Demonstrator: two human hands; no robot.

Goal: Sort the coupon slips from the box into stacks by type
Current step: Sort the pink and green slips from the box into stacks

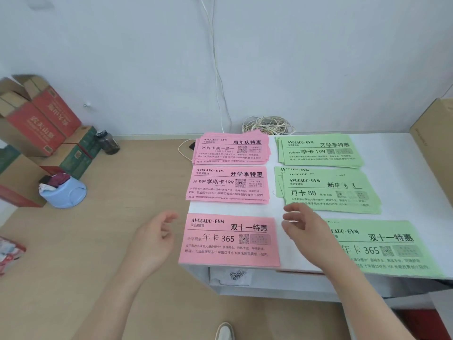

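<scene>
Print on near green stack [394, 251] partly hidden by R hand [301, 225].

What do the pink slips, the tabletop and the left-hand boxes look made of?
Pink slips: thin matte paper; black print, fanned edges in the stacks. Tabletop: smooth white surface, likely laminate or painted board. Boxes: cardboard; brown open flaps, red printed faces.

Left end of the near green stack [392, 251] behind the right hand [304, 224]; brown carton [434, 143] partly beyond the right edge.
</scene>
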